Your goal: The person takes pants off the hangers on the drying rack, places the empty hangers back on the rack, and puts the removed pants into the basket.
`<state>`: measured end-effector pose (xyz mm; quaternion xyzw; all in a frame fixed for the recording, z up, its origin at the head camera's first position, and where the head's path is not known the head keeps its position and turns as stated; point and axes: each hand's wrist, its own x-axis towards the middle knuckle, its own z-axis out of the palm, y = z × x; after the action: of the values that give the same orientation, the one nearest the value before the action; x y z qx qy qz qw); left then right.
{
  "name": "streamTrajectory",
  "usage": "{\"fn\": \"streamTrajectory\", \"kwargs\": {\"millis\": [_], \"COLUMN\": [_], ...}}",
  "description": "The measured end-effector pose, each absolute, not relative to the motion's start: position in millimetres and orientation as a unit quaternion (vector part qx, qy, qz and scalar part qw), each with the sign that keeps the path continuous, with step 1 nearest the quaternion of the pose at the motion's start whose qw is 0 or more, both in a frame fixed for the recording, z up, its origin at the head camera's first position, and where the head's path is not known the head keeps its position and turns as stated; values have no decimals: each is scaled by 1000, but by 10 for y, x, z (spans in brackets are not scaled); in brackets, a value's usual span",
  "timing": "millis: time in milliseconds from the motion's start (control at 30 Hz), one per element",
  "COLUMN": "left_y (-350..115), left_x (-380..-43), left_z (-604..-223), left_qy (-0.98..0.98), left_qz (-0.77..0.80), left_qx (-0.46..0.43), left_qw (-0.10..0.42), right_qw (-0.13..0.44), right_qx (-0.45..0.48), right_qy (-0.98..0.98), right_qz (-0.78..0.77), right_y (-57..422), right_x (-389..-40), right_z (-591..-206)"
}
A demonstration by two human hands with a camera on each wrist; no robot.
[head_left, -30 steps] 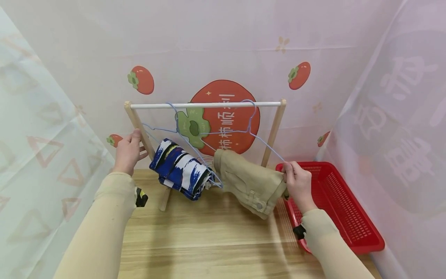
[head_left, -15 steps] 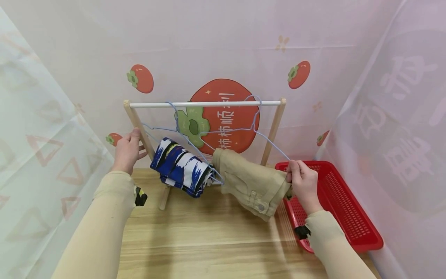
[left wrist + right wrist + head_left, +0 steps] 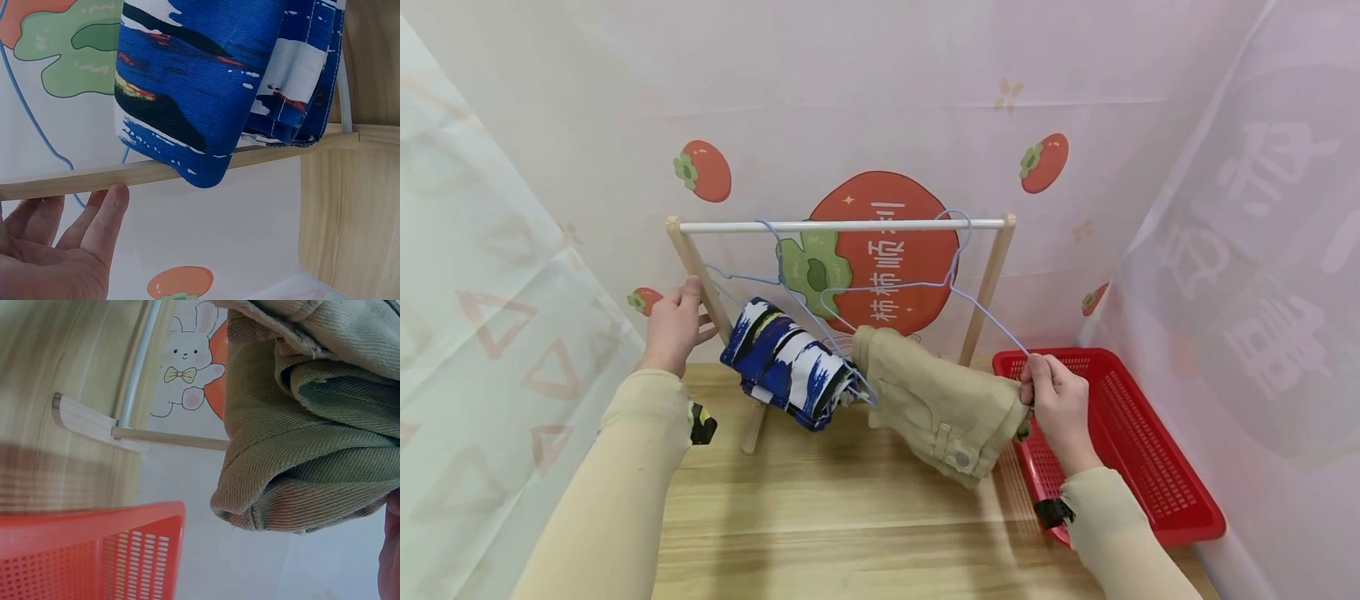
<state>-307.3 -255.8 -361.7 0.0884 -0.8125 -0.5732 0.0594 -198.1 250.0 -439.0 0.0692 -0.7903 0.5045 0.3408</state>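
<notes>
In the head view my left hand [image 3: 673, 327] holds the left wooden post of a small clothes rack [image 3: 842, 226]. The left wrist view shows some fingertips at the post's edge and others behind it. My right hand [image 3: 1056, 404] pinches the lower right corner of a blue wire hanger [image 3: 895, 286], beside folded khaki pants [image 3: 936, 400] with a belt loop and button. This hanger's hook is over the rail, and the pants droop from its lower part. A second blue hanger [image 3: 780, 279] hangs at left, with a blue-and-white patterned folded garment [image 3: 790, 362] on it.
A red perforated basket [image 3: 1180, 500] stands at the right, beneath and beside my right forearm. The rack's feet rest on a wood-grain tabletop [image 3: 850, 533]. White printed curtains [image 3: 880, 92] enclose the back and both sides.
My right hand has moved right and slightly down, pulling the hanger with the khaki pants. The hanger's hook has slid right along the rail. My left hand has stayed at the post.
</notes>
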Motion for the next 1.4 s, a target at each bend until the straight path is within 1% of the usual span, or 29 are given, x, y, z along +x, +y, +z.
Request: {"fn": "streamTrajectory", "kwargs": {"millis": [233, 500, 933, 1067, 1400], "left_y": [-2573, -2581, -2591, -2583, -2593], "left_x": [-3048, -3039, -3033, -3034, -3051], "left_z": [-3615, -3600, -3608, -3615, -3611], "left_qy": [-813, -818, -814, -814, -814], "left_qz": [-573, -566, -572, -572, -574], "left_qx": [84, 82, 75, 75, 78], "left_qw": [63, 63, 65, 68, 49], "right_qw": [355, 364, 346, 334, 270], "right_qx": [66, 68, 71, 66, 37], "right_qy": [-779, -761, -740, -740, -749], "right_qz": [513, 533, 573, 580, 603], "right_y": [2443, 2499, 2526, 2556, 2575], "right_x": [-1839, -1824, -1742, -1743, -1675], "right_z": [-4314, -4341, -4245, -4273, -4414]}}
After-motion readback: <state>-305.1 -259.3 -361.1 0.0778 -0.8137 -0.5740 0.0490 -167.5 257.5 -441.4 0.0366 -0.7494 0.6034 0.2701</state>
